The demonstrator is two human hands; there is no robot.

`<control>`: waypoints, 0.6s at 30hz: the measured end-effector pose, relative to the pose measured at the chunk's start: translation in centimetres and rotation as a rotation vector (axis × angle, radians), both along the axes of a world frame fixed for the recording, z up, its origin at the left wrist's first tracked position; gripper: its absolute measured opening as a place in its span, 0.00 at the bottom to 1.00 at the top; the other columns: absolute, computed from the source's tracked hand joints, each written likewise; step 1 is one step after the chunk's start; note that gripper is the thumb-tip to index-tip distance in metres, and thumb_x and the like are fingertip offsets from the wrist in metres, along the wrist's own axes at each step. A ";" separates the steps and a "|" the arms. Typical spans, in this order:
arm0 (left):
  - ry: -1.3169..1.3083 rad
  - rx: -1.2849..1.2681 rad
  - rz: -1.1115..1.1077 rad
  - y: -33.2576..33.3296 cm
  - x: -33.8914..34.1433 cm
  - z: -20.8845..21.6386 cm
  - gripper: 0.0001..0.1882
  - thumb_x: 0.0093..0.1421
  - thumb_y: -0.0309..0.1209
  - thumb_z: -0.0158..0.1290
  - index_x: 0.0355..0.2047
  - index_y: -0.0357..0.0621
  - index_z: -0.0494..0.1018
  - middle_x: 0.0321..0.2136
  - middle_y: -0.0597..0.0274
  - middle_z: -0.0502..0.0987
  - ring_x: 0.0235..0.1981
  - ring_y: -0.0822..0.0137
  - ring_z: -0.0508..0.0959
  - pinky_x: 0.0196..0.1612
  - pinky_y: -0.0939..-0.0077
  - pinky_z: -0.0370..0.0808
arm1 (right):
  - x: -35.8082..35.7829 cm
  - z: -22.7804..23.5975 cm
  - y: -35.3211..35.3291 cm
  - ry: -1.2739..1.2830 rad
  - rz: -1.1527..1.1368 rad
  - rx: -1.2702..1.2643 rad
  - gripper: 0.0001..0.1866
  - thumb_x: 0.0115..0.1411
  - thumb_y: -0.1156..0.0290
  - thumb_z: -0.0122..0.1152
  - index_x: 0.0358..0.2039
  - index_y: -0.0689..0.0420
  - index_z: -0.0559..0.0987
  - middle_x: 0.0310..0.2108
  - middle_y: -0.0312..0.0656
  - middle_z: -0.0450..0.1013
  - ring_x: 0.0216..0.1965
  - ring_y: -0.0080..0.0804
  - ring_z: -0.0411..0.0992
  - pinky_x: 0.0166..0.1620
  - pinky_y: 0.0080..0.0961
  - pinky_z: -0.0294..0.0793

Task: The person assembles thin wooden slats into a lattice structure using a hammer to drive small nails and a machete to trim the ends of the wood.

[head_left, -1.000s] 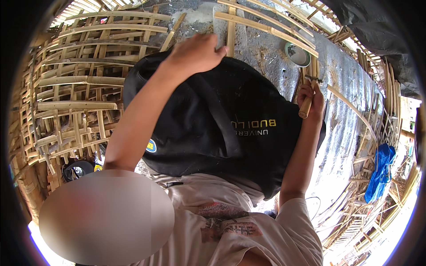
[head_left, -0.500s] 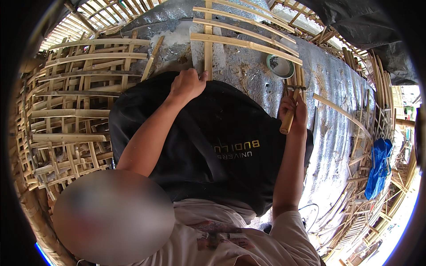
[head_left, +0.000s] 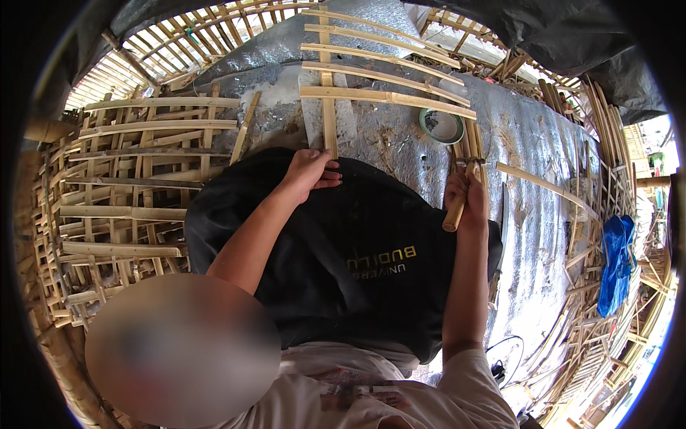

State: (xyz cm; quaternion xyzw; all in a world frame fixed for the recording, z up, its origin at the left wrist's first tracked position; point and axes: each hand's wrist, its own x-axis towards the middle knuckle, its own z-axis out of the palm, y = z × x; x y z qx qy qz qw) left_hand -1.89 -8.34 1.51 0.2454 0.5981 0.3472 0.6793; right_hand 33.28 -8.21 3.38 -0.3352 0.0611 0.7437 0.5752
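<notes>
My left hand (head_left: 314, 175) is at the near end of an upright bamboo strip (head_left: 328, 127). Its thumb lies against that end, and the other fingers bend in just below it. Several slightly bowed bamboo crosspieces (head_left: 388, 95) span from this strip to a second one (head_left: 474, 136) on the right. In my right hand (head_left: 466, 187) is a hammer (head_left: 454, 214) with a round wooden handle. The butt points toward me, and the dark head lies across the near end of the right strip. Black cloth (head_left: 321, 243) covers my lap beneath both hands.
A green-rimmed round container (head_left: 441, 126) stands beside the right strip. Woven bamboo lattice (head_left: 136, 171) fills the left side. A loose bamboo strip (head_left: 547, 187) and a blue plastic bag (head_left: 614, 264) lie to the right. Silvery sheeting (head_left: 529, 236) covers the floor.
My view has tilted, so the whole scene sits lower. The left hand's fingers have loosened from a fist and now show below the strip's end. The right hand still holds the hammer.
</notes>
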 end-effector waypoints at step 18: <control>-0.015 -0.053 -0.055 0.1 1.3 -0.7 0.21 0.73 0.46 0.36 0.49 0.40 0.65 0.35 0.58 0.78 0.28 0.66 0.82 0.30 0.70 0.83 | 1.1 -0.9 0.3 0.151 0.063 0.007 0.13 0.72 0.65 0.48 0.44 0.64 0.67 0.28 0.35 0.62 0.20 0.17 0.59 0.21 0.12 0.62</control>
